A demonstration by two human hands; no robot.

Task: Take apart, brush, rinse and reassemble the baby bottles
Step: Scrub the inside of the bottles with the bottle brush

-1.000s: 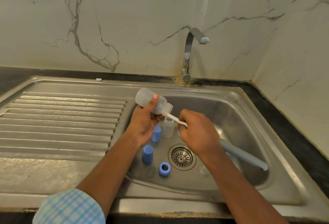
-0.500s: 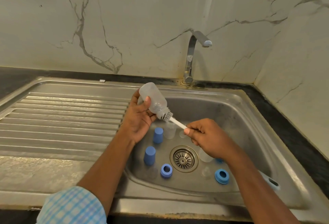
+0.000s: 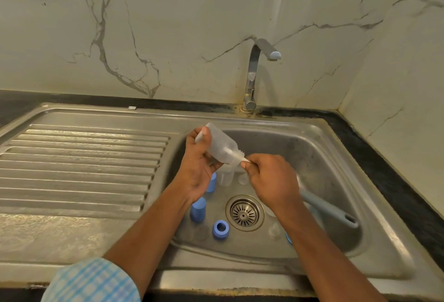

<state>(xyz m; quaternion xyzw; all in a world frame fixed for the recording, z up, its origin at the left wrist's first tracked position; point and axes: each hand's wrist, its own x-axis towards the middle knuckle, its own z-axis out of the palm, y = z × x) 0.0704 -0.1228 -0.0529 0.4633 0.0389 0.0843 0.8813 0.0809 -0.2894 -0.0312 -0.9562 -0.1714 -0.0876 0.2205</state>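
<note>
Gripping the bottle [image 3: 221, 145] in the left hand [image 3: 199, 169], fingers [image 3: 204, 136] curled round its body. Held in the air above the back-left corner of the sink [image 3: 336, 131], touching nothing below. Tilted, with the long axis slanting from upper left down to lower right: base toward the drainboard, open threaded neck pointing straight at the right hand [image 3: 271, 179].

Pinching the brush [image 3: 245, 159] by its white stem with the right fingers, right at the bottle's mouth. Cannot tell how far the bristles reach inside. Leaving the grey handle to stick out from under the right wrist toward the sink's right wall.

Probably mid-brushing, with rinsing and reassembly yet to do. For the next stroke, push or pull along that same slanted axis. Best to let the right hand, the one nearer the neck, do the travel and use the left only to steady.

On the sink floor: a second bottle [image 3: 225, 176] beneath the held one, caps [image 3: 198, 210] near the left wall, a ring [image 3: 220, 229] just beside the drain [image 3: 244, 212].
</note>
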